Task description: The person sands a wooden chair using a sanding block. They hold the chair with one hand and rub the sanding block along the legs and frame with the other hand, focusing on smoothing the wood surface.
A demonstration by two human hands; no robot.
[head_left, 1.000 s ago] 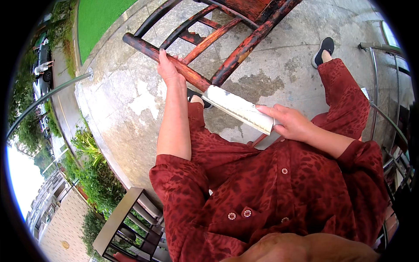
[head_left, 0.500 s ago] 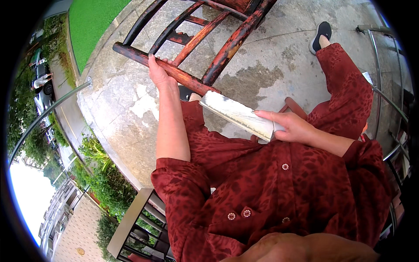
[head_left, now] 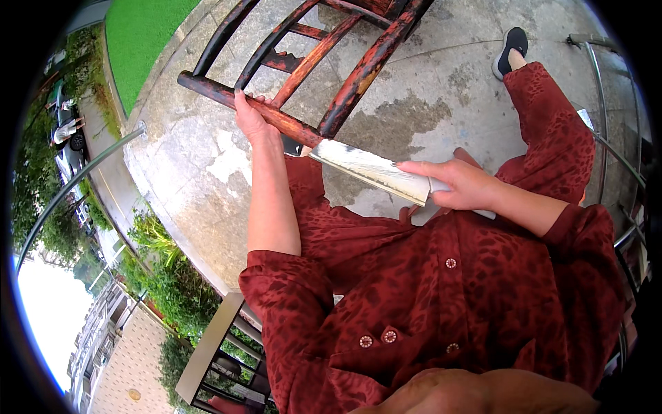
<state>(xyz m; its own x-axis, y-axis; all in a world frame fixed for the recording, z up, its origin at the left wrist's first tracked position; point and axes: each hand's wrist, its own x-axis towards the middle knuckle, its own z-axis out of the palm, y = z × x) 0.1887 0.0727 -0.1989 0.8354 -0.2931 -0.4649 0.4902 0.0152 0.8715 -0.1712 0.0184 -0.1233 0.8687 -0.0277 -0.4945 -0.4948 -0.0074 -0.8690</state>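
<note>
My left hand [head_left: 254,119] is closed round the rounded end rail of a wooden chair frame [head_left: 360,77]. Its dark and reddish-brown finish is patchy, with bare orange wood showing. My right hand [head_left: 463,183] grips a broad-bladed kitchen knife [head_left: 372,170] by its pale handle, one finger stretched along the blade. The whitish, smeared blade slants up to the left, and its far end overlaps the right end of that rail. Whether the two touch, I cannot tell.
My legs are spread on stained grey paving [head_left: 403,127], one dark shoe [head_left: 510,52] at upper right. Metal rails [head_left: 598,103] stand at right, and a curved rail [head_left: 76,181] runs along the left. A slatted chair [head_left: 214,345] is at lower left, beside green plants [head_left: 162,265].
My right hand and the knife have shifted slightly away from me, and the handle end shows more. My left hand keeps its hold on the rail.
</note>
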